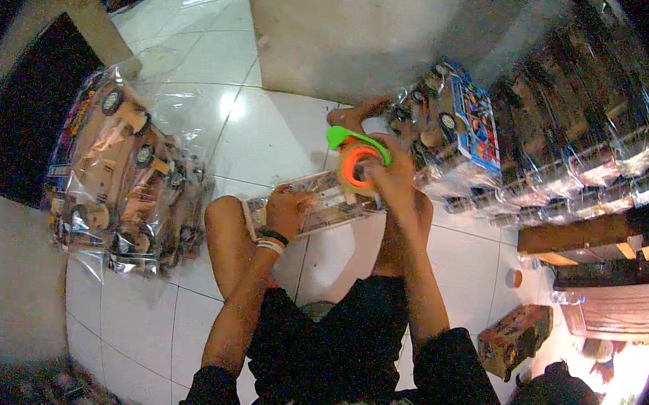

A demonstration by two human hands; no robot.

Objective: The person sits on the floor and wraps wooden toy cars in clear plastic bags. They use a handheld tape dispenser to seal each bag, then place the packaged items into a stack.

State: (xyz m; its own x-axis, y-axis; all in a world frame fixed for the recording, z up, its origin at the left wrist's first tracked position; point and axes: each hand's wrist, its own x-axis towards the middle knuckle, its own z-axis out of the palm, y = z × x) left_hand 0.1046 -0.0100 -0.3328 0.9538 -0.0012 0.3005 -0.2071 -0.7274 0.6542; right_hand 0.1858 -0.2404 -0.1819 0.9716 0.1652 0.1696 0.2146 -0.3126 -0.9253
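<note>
Here the right hand (393, 176) is gripping the tape dispenser (339, 137), its fingers closing around the green body, and the orange roll (350, 164) is showing brightly beside the palm. The dispenser is hovering over the right end of the pack (333, 213), and whether it is touching the surface, I cannot tell.

The pack is the thing being worked on: long, flat, with a clear, shiny front, it is lying across the gap between the knees, its left end reaching the left knee (223, 220) and its right end running in under the right hand. Over on the left side, the left hand (286, 210) is resting on the pack, fingers bending inward; whether they are pinching anything, I cannot tell. Dark and white bands (271, 238) are circling that wrist.

The person is sitting on the white tiled floor (137, 317), dark shorts showing below. Out to the left, toy trucks (119, 183) are piling up in clear, glinting bags. Across to the right, more wrapped toys (563, 155) are standing in rows, and a patterned box (514, 338) is sitting lower down, well apart from the hands.
</note>
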